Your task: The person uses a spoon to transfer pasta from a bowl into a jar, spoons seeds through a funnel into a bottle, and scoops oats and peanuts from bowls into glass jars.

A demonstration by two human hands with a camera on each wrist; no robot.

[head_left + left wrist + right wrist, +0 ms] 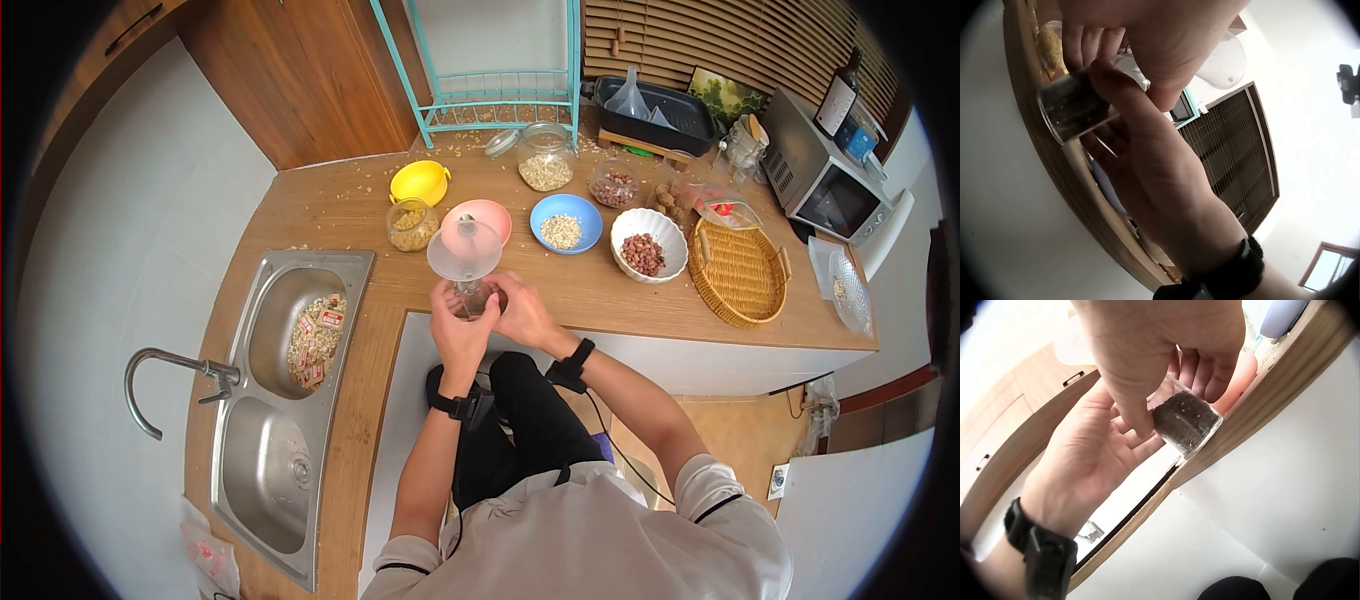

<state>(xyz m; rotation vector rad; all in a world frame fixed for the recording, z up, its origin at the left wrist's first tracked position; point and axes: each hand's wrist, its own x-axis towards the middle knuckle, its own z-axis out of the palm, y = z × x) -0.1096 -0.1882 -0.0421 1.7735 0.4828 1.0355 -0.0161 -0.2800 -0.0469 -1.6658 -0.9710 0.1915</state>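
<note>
Both hands hold a small glass jar containing dark, fine grains, just off the counter's front edge. A translucent funnel stands upright above it, wide mouth up, its lower end among the fingers. My left hand grips the jar from the left, and my right hand from the right with thumb and fingers. In the left wrist view the jar's base pokes out below the fingers. Just beyond the funnel sits a pink bowl, partly hidden by it.
Along the counter stand a yellow bowl, a jar of yellow bits, a blue bowl of oats, a white bowl of reddish nuts and a wicker tray. At left is a double sink.
</note>
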